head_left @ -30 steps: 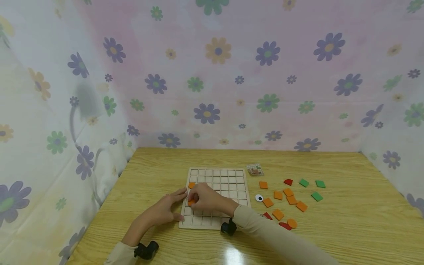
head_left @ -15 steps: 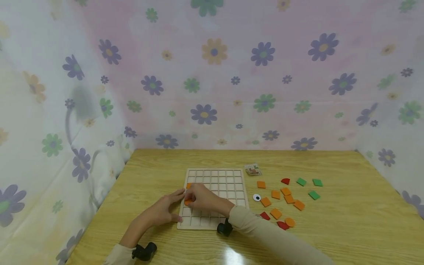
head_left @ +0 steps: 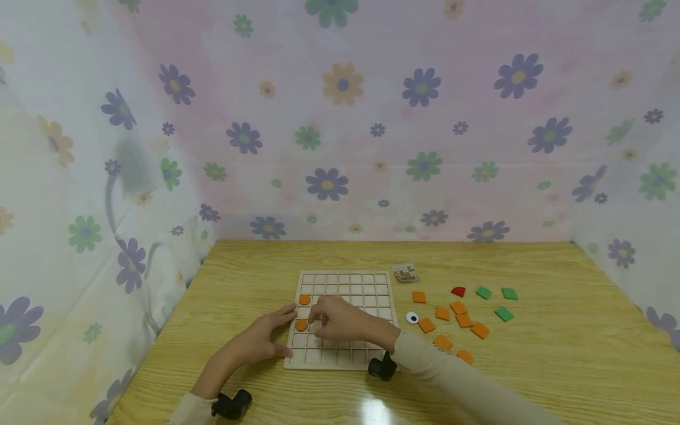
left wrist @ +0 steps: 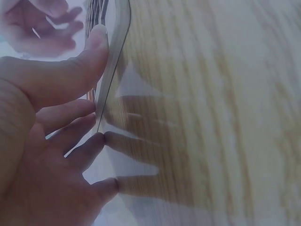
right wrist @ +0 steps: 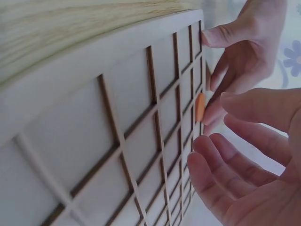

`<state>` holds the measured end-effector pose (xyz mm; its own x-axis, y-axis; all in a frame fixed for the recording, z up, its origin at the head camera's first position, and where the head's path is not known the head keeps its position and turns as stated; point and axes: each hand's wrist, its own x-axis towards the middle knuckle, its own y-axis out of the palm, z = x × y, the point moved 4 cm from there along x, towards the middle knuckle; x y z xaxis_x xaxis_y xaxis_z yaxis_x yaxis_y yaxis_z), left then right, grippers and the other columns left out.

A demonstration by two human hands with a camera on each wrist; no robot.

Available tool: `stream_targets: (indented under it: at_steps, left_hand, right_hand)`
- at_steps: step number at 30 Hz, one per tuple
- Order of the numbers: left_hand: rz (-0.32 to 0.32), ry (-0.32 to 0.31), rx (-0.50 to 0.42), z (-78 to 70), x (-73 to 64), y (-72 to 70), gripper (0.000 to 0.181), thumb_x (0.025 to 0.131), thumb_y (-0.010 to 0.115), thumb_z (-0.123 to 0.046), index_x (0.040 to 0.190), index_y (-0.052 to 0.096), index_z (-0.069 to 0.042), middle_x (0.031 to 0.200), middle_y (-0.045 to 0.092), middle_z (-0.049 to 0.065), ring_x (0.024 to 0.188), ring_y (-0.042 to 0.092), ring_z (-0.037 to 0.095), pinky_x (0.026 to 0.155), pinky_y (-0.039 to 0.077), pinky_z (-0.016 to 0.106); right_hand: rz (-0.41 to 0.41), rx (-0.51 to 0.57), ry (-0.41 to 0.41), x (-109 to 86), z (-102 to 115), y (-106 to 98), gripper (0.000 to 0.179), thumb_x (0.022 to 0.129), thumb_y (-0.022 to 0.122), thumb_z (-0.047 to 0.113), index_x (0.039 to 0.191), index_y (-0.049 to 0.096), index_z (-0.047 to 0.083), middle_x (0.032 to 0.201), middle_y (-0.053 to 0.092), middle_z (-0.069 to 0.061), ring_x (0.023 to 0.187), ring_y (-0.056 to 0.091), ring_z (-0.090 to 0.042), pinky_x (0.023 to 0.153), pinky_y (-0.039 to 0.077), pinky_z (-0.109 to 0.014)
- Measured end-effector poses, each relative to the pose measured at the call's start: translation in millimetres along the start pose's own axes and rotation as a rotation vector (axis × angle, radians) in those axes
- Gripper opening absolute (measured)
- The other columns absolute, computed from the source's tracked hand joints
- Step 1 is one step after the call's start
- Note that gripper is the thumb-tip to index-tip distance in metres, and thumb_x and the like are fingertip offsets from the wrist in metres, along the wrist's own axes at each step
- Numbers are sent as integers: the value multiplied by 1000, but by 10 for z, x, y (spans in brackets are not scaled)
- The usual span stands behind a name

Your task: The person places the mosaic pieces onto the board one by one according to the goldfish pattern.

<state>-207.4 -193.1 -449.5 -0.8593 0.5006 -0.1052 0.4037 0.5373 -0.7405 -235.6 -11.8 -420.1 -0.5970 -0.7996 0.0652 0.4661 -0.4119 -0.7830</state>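
Note:
A pale wooden grid board (head_left: 345,278) lies on the table. Two orange round pieces sit in its leftmost column, an upper one (head_left: 304,300) and a lower one (head_left: 301,325). My left hand (head_left: 255,339) rests against the board's left edge with thumb and fingers spread; in the left wrist view the thumb (left wrist: 96,42) touches the frame. Over the grid, just right of the lower round piece, is my right hand (head_left: 340,319), fingers loosely bent and holding nothing. The right wrist view shows an orange piece (right wrist: 200,107) in the grid beyond those fingertips.
Several orange squares (head_left: 443,313) lie right of the board, with green pieces (head_left: 504,313), a red quarter-round (head_left: 458,291), an orange disc (head_left: 465,357) and an eye piece (head_left: 412,318). A small patterned card (head_left: 406,273) lies by the board's upper right corner.
My right hand has let go of the lower orange round piece and moved a little right, leaving it uncovered in the grid. The left hand stays at the board's edge.

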Motion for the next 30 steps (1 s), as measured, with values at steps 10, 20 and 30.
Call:
stream_targets:
  at_steps: [10, 20, 30]
  left_hand:
    - [3, 4, 4, 16, 3, 9, 78, 78, 78, -18, 143, 38, 2, 154, 24, 15, 139, 22, 36, 107, 10, 65]
    - [10, 24, -4, 13, -2, 10, 80, 78, 77, -21, 143, 37, 3, 153, 23, 16, 139, 22, 37, 107, 9, 66]
    - [9, 46, 1, 7, 10, 5, 81, 79, 77, -26, 143, 37, 4, 153, 25, 18, 138, 23, 39, 106, 11, 67]
  right_hand:
    - [2, 18, -18, -334, -1, -188, 17, 87, 66, 8, 103, 70, 5, 99, 62, -5, 80, 57, -9, 68, 49, -19]
    - [-47, 44, 2, -647, -156, -288, 16, 87, 65, 9, 103, 70, 6, 99, 61, -4, 80, 56, -8, 63, 49, -20]
    - [-117, 77, 24, -968, -335, -453, 15, 90, 63, 8, 104, 68, 4, 98, 61, -8, 81, 55, -10, 64, 51, -23]
